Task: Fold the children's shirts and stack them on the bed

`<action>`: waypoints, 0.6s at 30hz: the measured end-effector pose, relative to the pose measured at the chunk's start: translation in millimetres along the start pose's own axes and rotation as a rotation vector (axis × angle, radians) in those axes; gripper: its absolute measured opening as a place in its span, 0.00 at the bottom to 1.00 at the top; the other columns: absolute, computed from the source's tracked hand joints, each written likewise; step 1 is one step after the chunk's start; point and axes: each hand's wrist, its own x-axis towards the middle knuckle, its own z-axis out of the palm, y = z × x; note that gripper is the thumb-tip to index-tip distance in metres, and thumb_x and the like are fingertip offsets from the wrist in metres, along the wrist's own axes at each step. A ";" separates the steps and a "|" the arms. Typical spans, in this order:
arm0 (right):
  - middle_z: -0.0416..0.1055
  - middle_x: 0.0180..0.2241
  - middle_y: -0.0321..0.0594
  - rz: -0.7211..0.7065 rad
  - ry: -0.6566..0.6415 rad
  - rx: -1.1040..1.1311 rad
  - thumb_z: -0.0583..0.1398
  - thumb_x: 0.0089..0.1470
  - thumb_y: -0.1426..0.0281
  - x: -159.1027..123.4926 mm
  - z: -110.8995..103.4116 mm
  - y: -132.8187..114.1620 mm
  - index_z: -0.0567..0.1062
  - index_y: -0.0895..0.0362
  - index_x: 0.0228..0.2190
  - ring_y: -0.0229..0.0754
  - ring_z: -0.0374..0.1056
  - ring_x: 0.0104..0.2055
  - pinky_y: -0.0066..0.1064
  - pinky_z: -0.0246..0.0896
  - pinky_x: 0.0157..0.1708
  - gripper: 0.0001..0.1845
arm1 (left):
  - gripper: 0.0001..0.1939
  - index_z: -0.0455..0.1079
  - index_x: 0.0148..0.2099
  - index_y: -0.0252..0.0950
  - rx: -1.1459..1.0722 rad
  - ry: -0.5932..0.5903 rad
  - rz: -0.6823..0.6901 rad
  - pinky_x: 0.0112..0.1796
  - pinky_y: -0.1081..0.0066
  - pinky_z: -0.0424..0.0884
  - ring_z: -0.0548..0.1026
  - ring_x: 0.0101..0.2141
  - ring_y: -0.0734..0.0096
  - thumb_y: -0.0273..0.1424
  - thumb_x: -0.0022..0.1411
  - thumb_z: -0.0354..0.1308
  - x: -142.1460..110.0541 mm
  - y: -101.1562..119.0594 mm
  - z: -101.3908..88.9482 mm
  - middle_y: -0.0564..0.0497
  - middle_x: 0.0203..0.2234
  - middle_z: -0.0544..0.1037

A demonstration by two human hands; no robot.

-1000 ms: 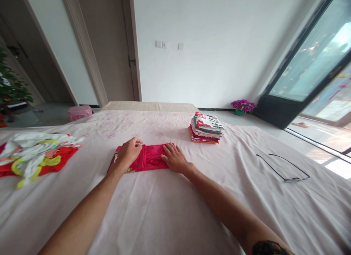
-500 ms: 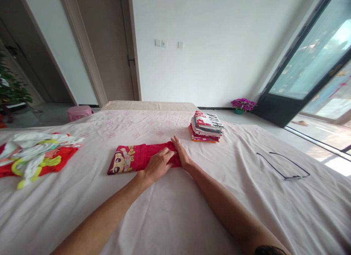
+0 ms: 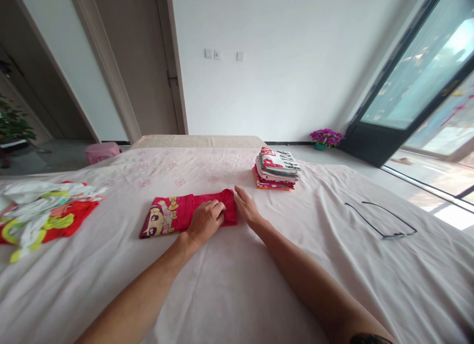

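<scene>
A red shirt [image 3: 163, 215], folded into a long strip with a cartoon print at its left end, lies on the pale bedsheet in front of me. On its middle part is my left hand [image 3: 208, 216], fingers curled down into the cloth. The shirt's right end is bunched a little. Beside that end my right hand [image 3: 247, 207] stands on edge, its fingers stretched out, the palm side towards the fabric. Part of the shirt is hidden under my left hand.
Folded clothes form a stack [image 3: 277, 169] behind my right hand. A loose heap of clothes [image 3: 48, 213] lies at the left. Black-framed glasses [image 3: 398, 234] rest on the sheet [image 3: 229, 294] at the right. Past the bed stand a pink stool [image 3: 103, 152] and purple flowers [image 3: 326, 137].
My left hand has slid slightly left along the shirt. The right hand has come off the cloth to just beside its right end, which now shows. The view has shifted a little.
</scene>
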 end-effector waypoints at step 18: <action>0.43 0.71 0.44 -0.217 -0.210 -0.717 0.45 0.68 0.58 -26.5 3.4 -22.3 0.47 0.59 0.69 0.48 0.41 0.72 0.44 0.35 0.69 0.35 | 0.07 0.71 0.35 0.40 -0.037 -0.021 -0.001 0.41 0.69 0.66 0.75 0.37 0.67 0.23 0.61 0.55 -10.9 -17.1 -4.3 0.52 0.32 0.78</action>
